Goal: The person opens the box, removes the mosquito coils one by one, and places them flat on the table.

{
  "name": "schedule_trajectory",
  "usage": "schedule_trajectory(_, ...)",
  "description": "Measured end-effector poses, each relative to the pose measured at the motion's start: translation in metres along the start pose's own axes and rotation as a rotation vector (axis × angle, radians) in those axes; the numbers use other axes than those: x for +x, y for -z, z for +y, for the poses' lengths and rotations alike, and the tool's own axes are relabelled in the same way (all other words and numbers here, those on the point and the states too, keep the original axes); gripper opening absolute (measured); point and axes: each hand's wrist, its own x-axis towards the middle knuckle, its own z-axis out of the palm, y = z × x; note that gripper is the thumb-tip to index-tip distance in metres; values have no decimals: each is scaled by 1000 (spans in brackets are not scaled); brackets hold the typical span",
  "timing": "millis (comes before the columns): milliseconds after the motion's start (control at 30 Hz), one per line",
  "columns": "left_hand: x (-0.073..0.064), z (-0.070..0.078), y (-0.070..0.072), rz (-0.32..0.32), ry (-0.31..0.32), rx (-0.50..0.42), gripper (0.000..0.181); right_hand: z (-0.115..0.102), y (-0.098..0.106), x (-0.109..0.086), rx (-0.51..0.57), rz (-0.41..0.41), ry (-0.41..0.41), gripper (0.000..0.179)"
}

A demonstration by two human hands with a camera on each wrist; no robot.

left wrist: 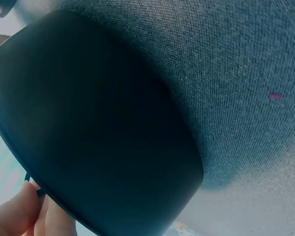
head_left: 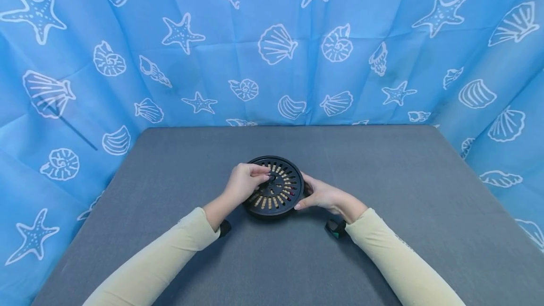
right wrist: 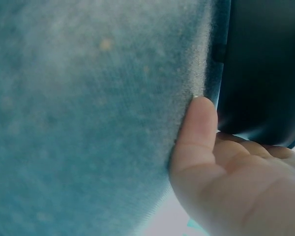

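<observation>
A black round container [left wrist: 98, 128] with a lid [head_left: 278, 193] of radiating slots sits near the middle of the table. Tan pieces and a little red show through the slots. My left hand [head_left: 245, 181] pinches the small black knob [head_left: 272, 179] at the lid's centre between thumb and fingers. On the other side, my right hand [head_left: 323, 197] grips the container's side, thumb toward the front and fingers behind. The right wrist view shows that thumb [right wrist: 199, 123] beside the dark wall, with the other fingers curled against it. In the left wrist view the dark wall fills much of the picture.
The grey cloth-covered table [head_left: 191, 155] extends around the container on all sides. Blue curtains [head_left: 238, 60] printed with shells and starfish hang behind and at both sides. A black wrist device [head_left: 335, 228] shows below the right wrist.
</observation>
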Motion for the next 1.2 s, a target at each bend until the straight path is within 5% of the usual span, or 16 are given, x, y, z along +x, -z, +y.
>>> schedule_trajectory(1200, -5, 4, -11, 116, 31, -24, 22, 0, 0, 1, 11, -8, 0, 105)
